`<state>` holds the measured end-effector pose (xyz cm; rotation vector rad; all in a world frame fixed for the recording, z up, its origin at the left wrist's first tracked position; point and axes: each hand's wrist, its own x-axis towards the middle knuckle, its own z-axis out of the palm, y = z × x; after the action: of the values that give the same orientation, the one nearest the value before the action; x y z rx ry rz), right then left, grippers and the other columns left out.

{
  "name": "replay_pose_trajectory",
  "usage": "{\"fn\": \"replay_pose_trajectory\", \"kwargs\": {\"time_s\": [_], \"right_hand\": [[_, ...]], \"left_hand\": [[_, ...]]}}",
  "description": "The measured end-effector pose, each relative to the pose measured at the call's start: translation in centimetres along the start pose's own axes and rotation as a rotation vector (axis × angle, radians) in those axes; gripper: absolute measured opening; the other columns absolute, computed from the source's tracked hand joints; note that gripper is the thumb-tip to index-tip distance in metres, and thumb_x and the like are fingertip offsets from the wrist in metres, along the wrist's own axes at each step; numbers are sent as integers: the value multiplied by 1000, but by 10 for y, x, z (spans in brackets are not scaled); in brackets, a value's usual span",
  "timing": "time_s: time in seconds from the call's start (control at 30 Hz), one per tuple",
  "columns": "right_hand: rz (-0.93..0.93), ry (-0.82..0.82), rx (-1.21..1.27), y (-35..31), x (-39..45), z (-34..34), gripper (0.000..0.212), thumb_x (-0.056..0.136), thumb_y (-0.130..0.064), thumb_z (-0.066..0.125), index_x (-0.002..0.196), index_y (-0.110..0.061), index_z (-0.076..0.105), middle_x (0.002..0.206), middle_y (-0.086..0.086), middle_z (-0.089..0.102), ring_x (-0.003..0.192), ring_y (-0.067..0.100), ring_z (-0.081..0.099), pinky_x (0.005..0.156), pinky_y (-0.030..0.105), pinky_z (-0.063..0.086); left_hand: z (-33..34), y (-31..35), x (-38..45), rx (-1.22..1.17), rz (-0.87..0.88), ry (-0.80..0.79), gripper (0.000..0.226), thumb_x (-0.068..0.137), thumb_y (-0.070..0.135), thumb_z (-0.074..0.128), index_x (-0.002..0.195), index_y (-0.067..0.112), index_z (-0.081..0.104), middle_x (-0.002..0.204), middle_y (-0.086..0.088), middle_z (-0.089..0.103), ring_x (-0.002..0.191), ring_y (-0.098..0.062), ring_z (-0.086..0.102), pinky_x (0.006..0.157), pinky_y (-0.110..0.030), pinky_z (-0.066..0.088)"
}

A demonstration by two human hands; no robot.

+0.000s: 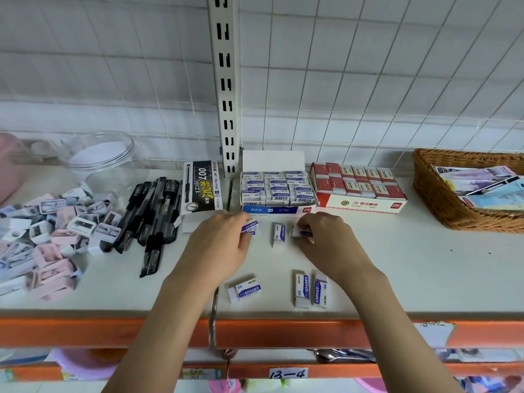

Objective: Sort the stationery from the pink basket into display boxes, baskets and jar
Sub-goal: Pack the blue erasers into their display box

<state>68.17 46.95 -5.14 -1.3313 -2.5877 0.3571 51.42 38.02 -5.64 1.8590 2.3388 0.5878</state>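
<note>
I judge the sort to be roughly midway, with the erasers in hand now. My left hand (221, 242) pinches one blue-banded eraser (250, 225) between curled fingers, and my right hand (326, 236) curls round another eraser (302, 231); both hover just in front of the blue eraser display box (279, 191), which already looks nearly full. One loose eraser (279, 233) stands between my hands, and three more lie nearer the shelf edge: one (246, 290) on the left, and a pair (310, 290) side by side on the right. So I count six of these left to box.

The red eraser display box (360, 188) beside it appears filled. The wicker basket (433, 194) on the far right holds flat packets. Much remains to the left: a heap of black pens (153, 219) lies loose beside the open pen box (202, 188), and a big pile of pink and white sharpeners (48, 236) sits in front of the clear jar (102, 157), which looks empty of them. The pink basket (10, 163) barely shows at the left edge; I cannot tell what it holds.
</note>
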Motion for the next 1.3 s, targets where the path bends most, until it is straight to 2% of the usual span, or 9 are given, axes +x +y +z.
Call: {"fn": "replay_pose_trajectory", "kwargs": {"time_s": [0.17,0.37,0.5,0.6,0.73,0.9,1.03,1.17,1.3], "right_hand": [[-9,-98,-75,2,3,-8,23,94,-24,53,112,-10,60,113,7,58,101,23,55,74,21,35],[-305,-121,-17,-9,11,-30,24,87,-7,57,109,-13,65,111,2,58,101,22,58,87,27,46],[-419,-270,-48,-21,20,-28,39,83,2,56,110,-23,69,110,-5,62,100,13,56,89,22,43],[-409,-294,-68,-20,22,-24,36,84,-5,61,113,-24,68,110,-3,64,100,14,58,90,28,45],[-359,-260,-178,-12,16,-24,30,88,-26,62,117,-20,65,111,2,62,104,19,56,88,31,46],[-260,-260,-214,-8,10,-18,30,89,-37,59,111,-16,61,108,3,60,101,23,57,84,34,47],[-259,-278,-179,-9,12,-17,25,89,-36,59,103,-15,62,104,3,60,97,23,57,79,30,45],[-268,-186,-138,-7,19,-36,23,89,-35,60,76,-18,51,82,-2,51,76,18,48,64,28,34],[-226,-21,-136,-8,40,-48,17,90,-25,56,88,-9,59,88,3,51,83,24,52,66,30,40]], "left_hand": [[-1,-3,1,-38,-9,-49,29,88,23,63,115,21,55,110,-2,62,96,-21,60,82,-36,49],[-8,-10,-11,-60,6,-4,23,87,14,64,108,17,57,106,4,64,89,-16,62,74,-27,46],[-7,-14,-17,-54,-4,24,22,88,15,62,109,19,56,104,4,66,86,-18,63,71,-27,45],[-6,-13,-16,-38,-3,32,21,88,16,61,109,17,56,103,3,66,91,-20,62,73,-28,44],[-5,-8,-9,43,44,44,24,88,14,59,111,17,56,107,4,64,100,-17,57,87,-32,44],[-5,-1,3,61,19,-33,24,91,22,58,113,14,54,104,-2,65,96,-21,59,77,-30,46],[-8,-1,7,100,52,-109,24,93,21,55,115,11,57,102,-6,63,97,-21,58,76,-26,41],[-14,0,7,51,83,-121,27,94,19,54,120,12,58,104,-4,64,95,-19,58,77,-25,41],[-28,6,16,-58,109,14,34,93,14,56,127,13,56,120,-2,63,105,-20,58,88,-24,38]]}}
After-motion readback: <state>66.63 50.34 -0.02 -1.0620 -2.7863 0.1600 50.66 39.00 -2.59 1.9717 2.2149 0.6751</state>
